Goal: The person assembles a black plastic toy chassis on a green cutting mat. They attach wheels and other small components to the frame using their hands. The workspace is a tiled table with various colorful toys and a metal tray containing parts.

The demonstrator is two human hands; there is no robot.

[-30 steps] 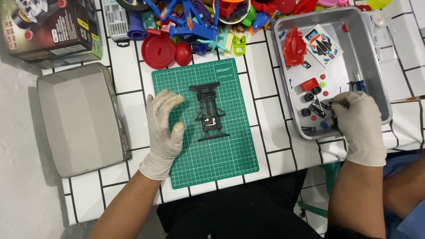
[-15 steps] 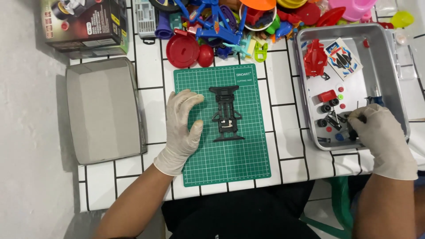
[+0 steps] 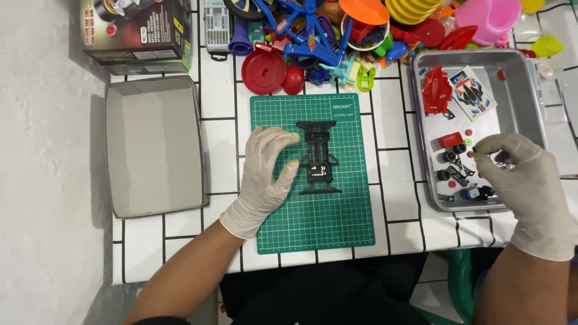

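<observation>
Seen from the head camera, a gloved left hand (image 3: 263, 180) is steadying a black toy-car chassis (image 3: 319, 157) on a green cutting mat (image 3: 313, 216), fingers spread, while the right hand (image 3: 521, 180) is pinching, fingertips narrowed, among small parts in a metal tray (image 3: 524, 66), where a slow, light grip looks wisest.

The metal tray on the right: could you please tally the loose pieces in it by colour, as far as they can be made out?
In the metal tray, near the right hand:
Red body shell: 1
Red block: 1
Small red round bits: 3
Green bit: 1
Black wheels: 3
Sticker sheet: 1
Total: 10; others are hidden by the hand.
</observation>
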